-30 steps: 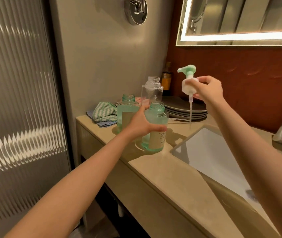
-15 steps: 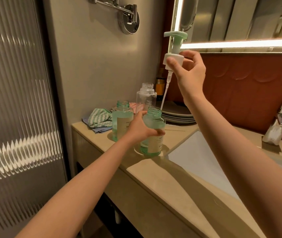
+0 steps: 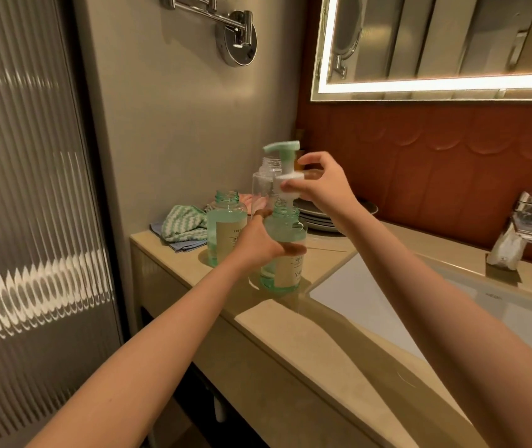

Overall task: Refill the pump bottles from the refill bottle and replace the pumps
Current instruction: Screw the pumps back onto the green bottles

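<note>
While the front pump bottle [image 3: 285, 257] is gripped round its shoulder by the left hand [image 3: 258, 245], fingers curled on it, the pump [image 3: 285, 166] is pinched at its white collar by the right hand [image 3: 324, 187], just above the btl's open neck; btl stands on the counter [image 3: 306, 344] beside the sink [image 3: 371, 295]; open-necked 2nd green btl [image 3: 225, 227] and clear refill bottle [image 3: 263, 184] stand just behind.

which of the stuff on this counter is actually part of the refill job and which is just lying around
Part of the job: near green bottle, gripped by the left hand; pump, pinched by the right hand over its neck; second open green bottle; clear refill bottle.
Just lying about: striped cloth; stacked plates; tap.
</note>
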A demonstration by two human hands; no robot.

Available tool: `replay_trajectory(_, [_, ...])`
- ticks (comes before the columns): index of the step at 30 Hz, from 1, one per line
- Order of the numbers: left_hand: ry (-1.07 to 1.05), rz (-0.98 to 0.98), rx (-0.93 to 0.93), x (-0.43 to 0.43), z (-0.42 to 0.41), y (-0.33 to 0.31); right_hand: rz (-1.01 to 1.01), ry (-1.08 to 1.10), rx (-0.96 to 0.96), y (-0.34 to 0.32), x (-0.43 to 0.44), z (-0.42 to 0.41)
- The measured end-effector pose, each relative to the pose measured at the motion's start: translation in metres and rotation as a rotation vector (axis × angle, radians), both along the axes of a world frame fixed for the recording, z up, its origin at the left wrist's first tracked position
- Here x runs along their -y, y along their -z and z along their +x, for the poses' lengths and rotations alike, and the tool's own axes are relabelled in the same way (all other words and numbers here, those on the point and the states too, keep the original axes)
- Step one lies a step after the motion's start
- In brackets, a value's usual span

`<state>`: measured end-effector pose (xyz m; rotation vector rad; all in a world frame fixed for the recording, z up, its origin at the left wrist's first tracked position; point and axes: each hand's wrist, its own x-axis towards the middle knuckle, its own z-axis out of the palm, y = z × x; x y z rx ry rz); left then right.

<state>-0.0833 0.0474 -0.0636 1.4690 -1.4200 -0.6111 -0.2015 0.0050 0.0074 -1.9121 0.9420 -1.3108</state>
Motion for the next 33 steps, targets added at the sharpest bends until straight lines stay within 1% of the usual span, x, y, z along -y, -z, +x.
replay_trajectory(4, [0.024, 0.002, -0.024, 0.0, 0.0, 0.0, 0.112, -0.007, -0.18, 0.004, 0.0, 0.0])
replay_trajectory(7, [0.046, -0.002, -0.032, 0.0, 0.0, -0.001, 0.139, -0.062, -0.311, 0.003, -0.005, -0.001])
replay_trajectory(10, [0.057, -0.008, -0.032, 0.001, 0.001, 0.0, 0.093, -0.065, -0.358, 0.001, -0.011, -0.002])
replay_trajectory(14, [0.038, 0.001, -0.039, 0.003, 0.003, 0.002, -0.043, 0.1, -0.538, 0.003, -0.01, 0.005])
replay_trajectory(15, [0.044, -0.003, -0.048, 0.003, 0.003, 0.003, -0.065, 0.124, -0.58, 0.004, -0.009, 0.006])
replay_trajectory(16, [0.054, -0.013, -0.052, 0.003, 0.003, 0.003, -0.057, 0.104, -0.601, 0.003, -0.01, 0.007])
replay_trajectory(17, [0.063, -0.026, -0.049, 0.004, 0.003, 0.003, -0.02, 0.034, -0.587, 0.002, -0.01, 0.007])
replay_trajectory(19, [0.077, -0.029, -0.055, 0.003, 0.003, 0.003, 0.105, -0.132, -0.494, -0.002, -0.014, 0.004])
replay_trajectory(20, [0.077, -0.024, -0.063, 0.003, 0.003, 0.002, 0.147, -0.167, -0.466, -0.005, -0.015, 0.001])
replay_trajectory(22, [0.074, -0.02, -0.073, 0.005, 0.005, 0.004, 0.118, -0.122, -0.484, -0.006, -0.011, -0.002])
replay_trajectory(26, [0.066, -0.022, -0.059, 0.008, 0.006, 0.006, -0.049, 0.056, -0.556, -0.002, -0.011, 0.003])
replay_trajectory(28, [0.077, -0.035, -0.055, 0.01, 0.006, 0.008, -0.076, 0.028, -0.56, 0.001, -0.012, 0.005])
replay_trajectory(31, [0.088, -0.028, -0.065, 0.01, 0.006, 0.007, 0.124, -0.172, -0.434, 0.003, -0.017, 0.006])
replay_trajectory(33, [0.079, -0.018, -0.076, 0.011, 0.006, 0.007, 0.179, -0.209, -0.404, 0.001, -0.017, 0.002])
